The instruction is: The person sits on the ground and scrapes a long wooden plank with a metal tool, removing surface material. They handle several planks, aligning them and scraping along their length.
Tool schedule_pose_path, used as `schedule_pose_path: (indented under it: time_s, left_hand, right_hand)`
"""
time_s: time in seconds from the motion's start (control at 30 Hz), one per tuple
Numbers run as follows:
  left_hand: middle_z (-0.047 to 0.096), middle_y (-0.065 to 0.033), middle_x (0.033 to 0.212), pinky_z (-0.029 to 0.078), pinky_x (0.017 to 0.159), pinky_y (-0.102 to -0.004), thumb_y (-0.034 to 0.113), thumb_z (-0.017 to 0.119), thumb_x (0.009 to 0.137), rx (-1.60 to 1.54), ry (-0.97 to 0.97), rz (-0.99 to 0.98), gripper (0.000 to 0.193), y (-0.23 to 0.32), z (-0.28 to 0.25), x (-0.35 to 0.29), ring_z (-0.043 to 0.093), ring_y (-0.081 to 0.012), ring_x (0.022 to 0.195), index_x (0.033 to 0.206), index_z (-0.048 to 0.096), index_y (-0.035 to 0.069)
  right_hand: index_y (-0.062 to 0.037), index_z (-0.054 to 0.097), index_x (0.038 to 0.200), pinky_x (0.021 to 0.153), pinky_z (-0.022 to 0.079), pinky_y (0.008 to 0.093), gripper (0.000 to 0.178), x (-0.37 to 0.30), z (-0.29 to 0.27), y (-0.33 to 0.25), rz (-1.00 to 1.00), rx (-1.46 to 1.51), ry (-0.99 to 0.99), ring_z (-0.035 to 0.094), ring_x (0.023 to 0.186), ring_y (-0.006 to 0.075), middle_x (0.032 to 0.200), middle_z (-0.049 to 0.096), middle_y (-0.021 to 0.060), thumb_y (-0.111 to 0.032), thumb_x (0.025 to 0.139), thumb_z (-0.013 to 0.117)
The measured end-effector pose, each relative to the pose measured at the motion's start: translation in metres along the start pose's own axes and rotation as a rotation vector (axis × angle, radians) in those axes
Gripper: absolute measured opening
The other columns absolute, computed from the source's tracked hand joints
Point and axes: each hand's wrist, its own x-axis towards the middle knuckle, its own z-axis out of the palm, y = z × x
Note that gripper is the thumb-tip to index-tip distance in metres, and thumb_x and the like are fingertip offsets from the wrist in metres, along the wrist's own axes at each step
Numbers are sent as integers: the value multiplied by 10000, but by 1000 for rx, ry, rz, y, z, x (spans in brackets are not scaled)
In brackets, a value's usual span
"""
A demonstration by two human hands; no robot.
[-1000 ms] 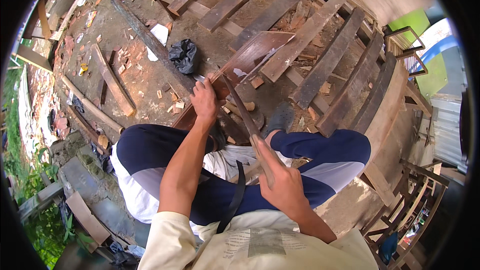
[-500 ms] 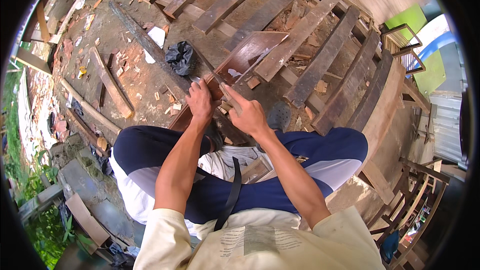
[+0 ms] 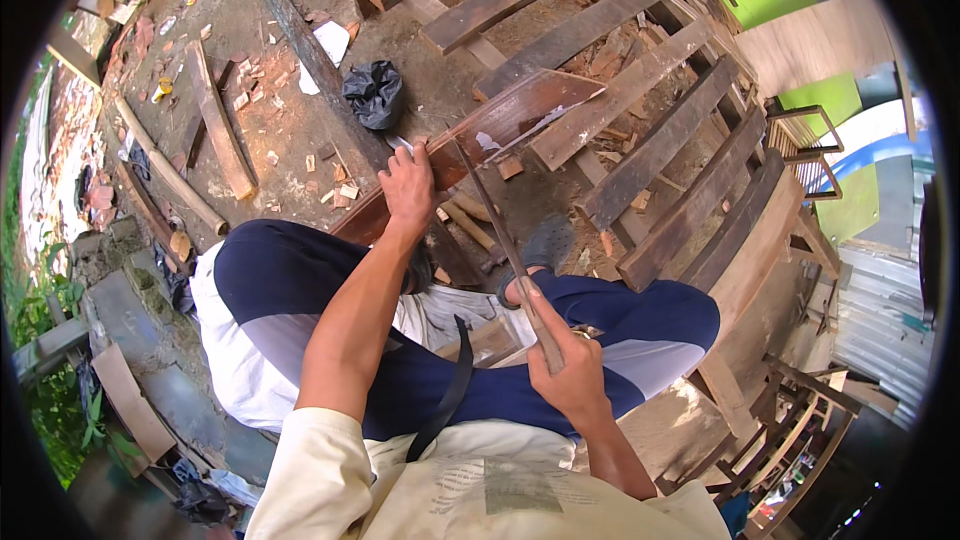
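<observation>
A reddish-brown varnished board (image 3: 540, 102) lies slantwise in front of my crossed legs, its far end by a slatted wooden frame. My left hand (image 3: 408, 188) is closed over the board near its middle. A pale, shiny piece (image 3: 398, 143) shows by those fingertips; I cannot make out what it is. In my right hand (image 3: 572, 365), wrapped round its wooden handle, is a long, narrow, dark-bladed tool (image 3: 503, 235), drawn back over my right thigh. The blade slants up and left, its tip close to the board's near edge.
The slatted wooden frame (image 3: 590, 35) fills the far right. A black plastic bag (image 3: 373, 95) sits beyond my left hand, beside a long dark beam (image 3: 300, 45). A hammer (image 3: 484, 245) lies under the blade. Loose planks (image 3: 220, 120) and wood chips litter the dirt at left.
My right hand has drawn back toward my body and to the right with the tool, whose blade has left the area beside my left hand. My left hand stays on the board.
</observation>
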Motion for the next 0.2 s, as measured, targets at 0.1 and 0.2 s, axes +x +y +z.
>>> schedule_pose_path:
  time_s: [0.1,0.2]
  left_hand:
    - [513,-132,1148,461,860,-485,320,956,559,60,34,7,941,-7,15,5,564,-323,1103,1310,450,65]
    - [508,-126,1161,460,863,-484,320,956,559,90,1,-2,955,-11,27,5,563,-321,1105,1326,442,72]
  right_hand:
    - [-108,551,1432,773,585,379,680,12,-4,9,8,41,-26,719,945,376,1184,688,230,-9,764,628]
    - [-110,552,1431,772,585,389,657,76,22,53,-110,86,26,719,954,392,1133,713,224,-11,785,620]
